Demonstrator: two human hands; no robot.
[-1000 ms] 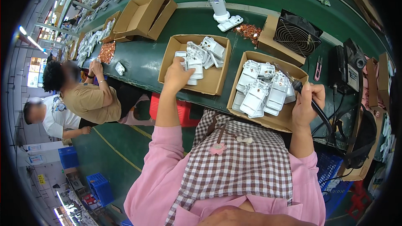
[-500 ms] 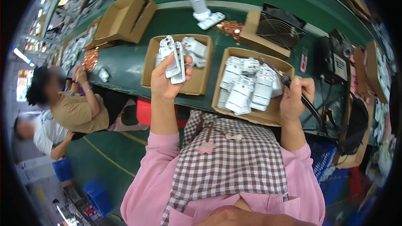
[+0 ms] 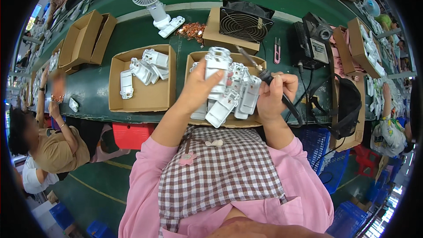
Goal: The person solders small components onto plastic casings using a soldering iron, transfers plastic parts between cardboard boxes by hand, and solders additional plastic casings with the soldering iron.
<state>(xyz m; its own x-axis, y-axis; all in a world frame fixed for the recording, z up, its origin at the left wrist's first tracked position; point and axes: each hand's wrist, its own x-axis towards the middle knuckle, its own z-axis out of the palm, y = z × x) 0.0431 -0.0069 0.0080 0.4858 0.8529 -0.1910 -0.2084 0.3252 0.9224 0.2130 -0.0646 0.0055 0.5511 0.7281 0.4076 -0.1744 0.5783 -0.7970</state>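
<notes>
My left hand point(image 3: 195, 89) is closed around a white plastic casing point(image 3: 217, 67), above the nearer edge of a cardboard box. Fingers hide part of this casing, and I cannot tell whether a second one is behind it. In that box lie several similar white casings point(image 3: 224, 108), piled over each other. My right hand point(image 3: 278, 94) grips a soldering iron point(image 3: 288, 105) by its black handle, at the box's right side. The iron's metal tip points up and left, close to the held casing; I cannot tell whether they touch.
Left is another cardboard box point(image 3: 115, 99) with several white casings. Behind stand a small white fan point(image 3: 152, 0), copper-coloured pieces point(image 3: 191, 31) and a black fan with a grille point(image 3: 244, 22). Pink snips point(image 3: 276, 52) and a black soldering station point(image 3: 312, 39) are right. Co-workers sit on both sides.
My left hand has moved from over the left box to over the right box with white casing in it. The soldering iron's tip is now near that casing. The view has shifted right.
</notes>
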